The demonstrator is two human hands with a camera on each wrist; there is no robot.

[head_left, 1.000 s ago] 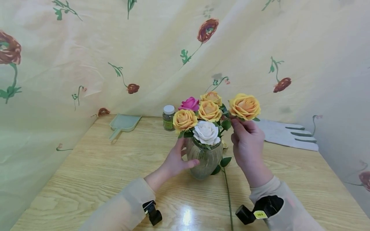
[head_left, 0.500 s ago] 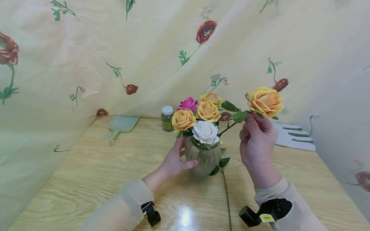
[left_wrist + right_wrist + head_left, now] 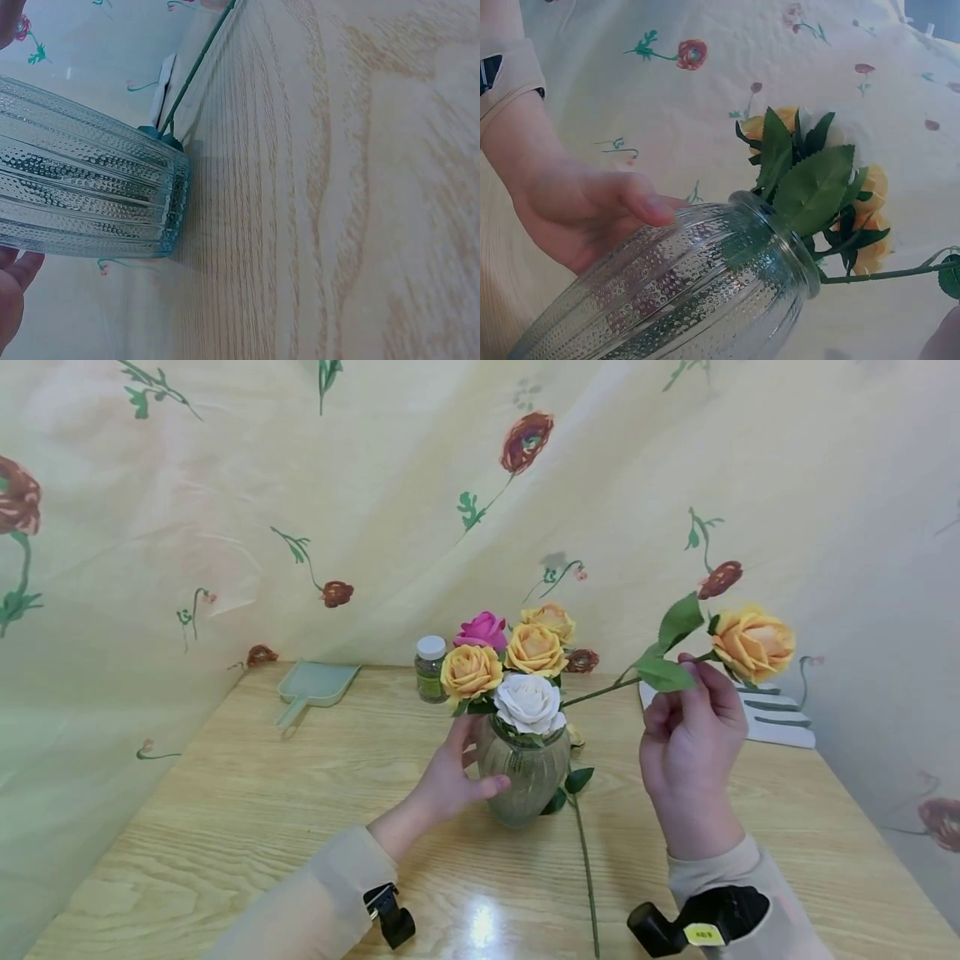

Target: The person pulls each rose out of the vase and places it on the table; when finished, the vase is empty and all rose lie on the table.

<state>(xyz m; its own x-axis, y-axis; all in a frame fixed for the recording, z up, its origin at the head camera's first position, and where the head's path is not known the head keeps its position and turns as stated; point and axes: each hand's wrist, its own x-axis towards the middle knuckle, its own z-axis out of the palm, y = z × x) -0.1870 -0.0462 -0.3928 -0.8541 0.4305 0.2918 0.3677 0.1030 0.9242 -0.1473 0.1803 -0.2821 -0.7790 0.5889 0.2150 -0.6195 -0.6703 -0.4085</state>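
I have the left hand (image 3: 448,783) curled round the glass vase (image 3: 525,785), about midway between the left and right edges of the table (image 3: 262,827). The right hand (image 3: 693,735) pinches the yellow rose (image 3: 753,643), its stem (image 3: 600,692) slanting from the vase; tugged sideways, I fear it could tip the glass.

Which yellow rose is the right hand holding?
The rightmost yellow rose, its stem slanting out of the vase and pinched in the right hand; three other yellow roses bunch above the vase.
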